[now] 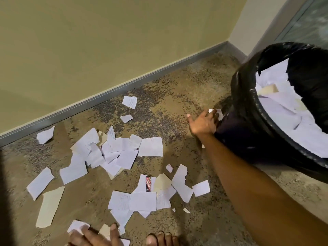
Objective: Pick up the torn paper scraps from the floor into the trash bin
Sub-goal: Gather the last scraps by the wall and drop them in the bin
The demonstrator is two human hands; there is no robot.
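My right hand point(204, 124) pinches a paper scrap point(217, 112) right against the trash bin point(248, 110) wall; the rim sits above it. My left hand point(92, 237) rests flat on nearer scraps point(113, 153).

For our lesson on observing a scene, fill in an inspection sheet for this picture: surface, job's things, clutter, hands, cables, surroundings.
Surface: speckled brown carpet.
Job's things: torn paper scraps strewn over the floor; trash bin with a black liner, tilted, already holds paper.
Clutter: small red wrapper among the scraps.
Hands: right hand pinches a scrap beside the bin; left hand rests on scraps at the bottom edge.
Cables: nothing seen.
Surroundings: yellow-green wall, grey baseboard, bare toes.
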